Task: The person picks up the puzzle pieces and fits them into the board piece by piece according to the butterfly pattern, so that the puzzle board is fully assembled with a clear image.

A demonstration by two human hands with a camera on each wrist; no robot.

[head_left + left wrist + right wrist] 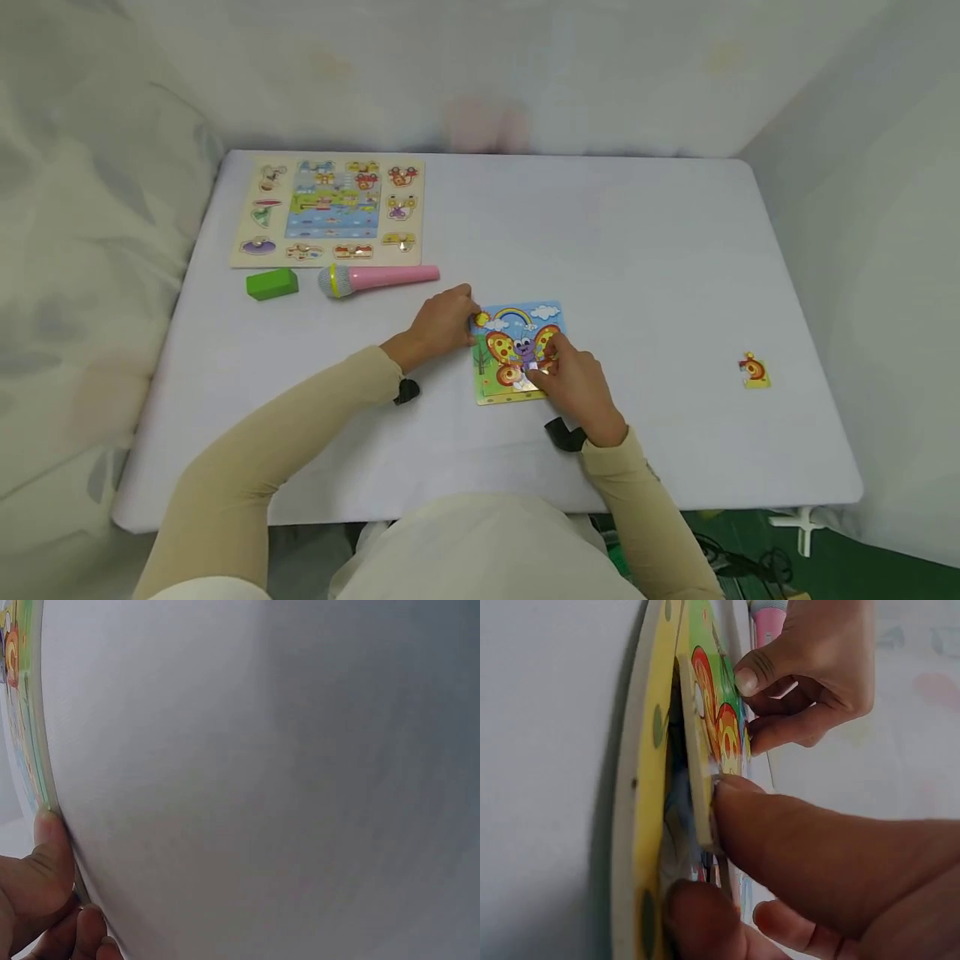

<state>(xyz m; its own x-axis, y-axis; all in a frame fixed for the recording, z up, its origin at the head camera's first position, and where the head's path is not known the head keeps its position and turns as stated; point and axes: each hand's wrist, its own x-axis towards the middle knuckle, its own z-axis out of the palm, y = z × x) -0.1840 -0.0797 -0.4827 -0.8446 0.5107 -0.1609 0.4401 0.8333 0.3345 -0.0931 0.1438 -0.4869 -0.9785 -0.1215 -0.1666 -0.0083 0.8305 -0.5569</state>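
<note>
A butterfly jigsaw puzzle in a shallow tray (pixel 491 400) lies on the white table in front of the person. With thumb and fingers, the left hand (pixel 444 321) grips the tray's upper left edge; the left wrist view shows the thumb (pixel 52 840) against that edge. At the lower right of the picture, the right hand (pixel 581 383) pinches a puzzle piece (pixel 694 742). In the right wrist view this piece is tilted up from the yellow tray border, thumb on its face and a fingertip below. Part of the butterfly's right side is covered by the right hand.
A loose snail puzzle piece (pixel 754 372) lies far right on the table. At the back left are a knobbed peg puzzle board (pixel 243 225), a green block (pixel 272 284) and a pink toy microphone (pixel 393 276). Fabric walls surround the table.
</note>
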